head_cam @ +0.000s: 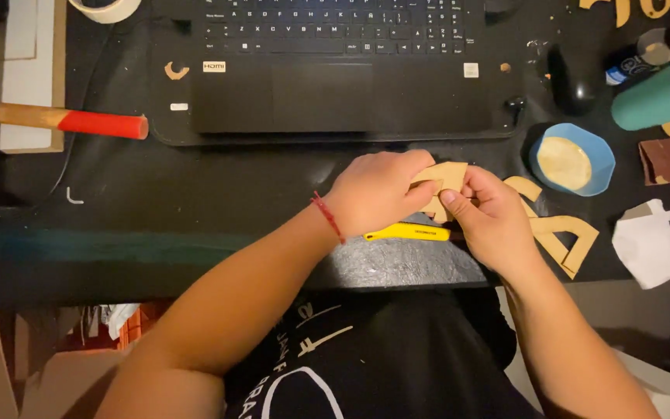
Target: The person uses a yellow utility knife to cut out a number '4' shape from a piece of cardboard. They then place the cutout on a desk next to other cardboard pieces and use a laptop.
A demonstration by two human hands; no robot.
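Near the middle of the frame, just below the laptop (335,70), my left hand (374,190) and right hand (490,217) both pinch a thin tan wooden cutout (447,177), fingers closed on it. A yellow utility knife (406,231) lies on the black desk (195,209) beneath my hands.

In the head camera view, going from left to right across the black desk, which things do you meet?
Hammer with a red and wooden handle → left hand → tan wooden piece held by both hands → right hand → blue bowl → white paper.
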